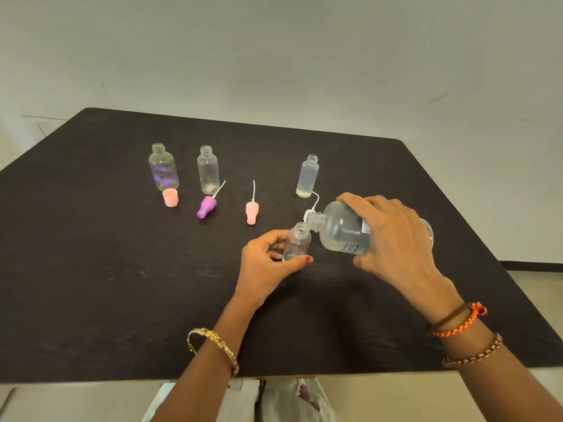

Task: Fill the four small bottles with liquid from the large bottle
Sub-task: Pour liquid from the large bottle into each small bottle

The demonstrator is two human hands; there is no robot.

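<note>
Nearest the camera, two forearms reach over the near edge of the dark table (91,300), the left wearing a gold bangle (213,345), the right wearing an orange thread band (460,322) and a beaded bracelet (473,354). The left hand (268,266) curls round the base of a small clear bottle (297,240) standing upright and uncapped on the table, thumb on its near side and fingers behind. Just right of it, the right hand (393,239) grips the large bottle (344,229) from above and holds it tipped almost level, its open neck touching or just above the small bottle's mouth. Clear liquid shows inside the large bottle.

Farther off lie three loose tops: a pink cap (170,197) at left, a purple spray top (207,206) with its tube, and a pink spray top (251,211) with its tube. A white spray top (309,214) sits partly hidden behind the large bottle's neck.

Beyond those stand three more open small bottles: a far-left bottle (163,169) with purple markings, a middle bottle (208,170), and a far-right bottle (307,178) that appears filled with liquid.
</note>
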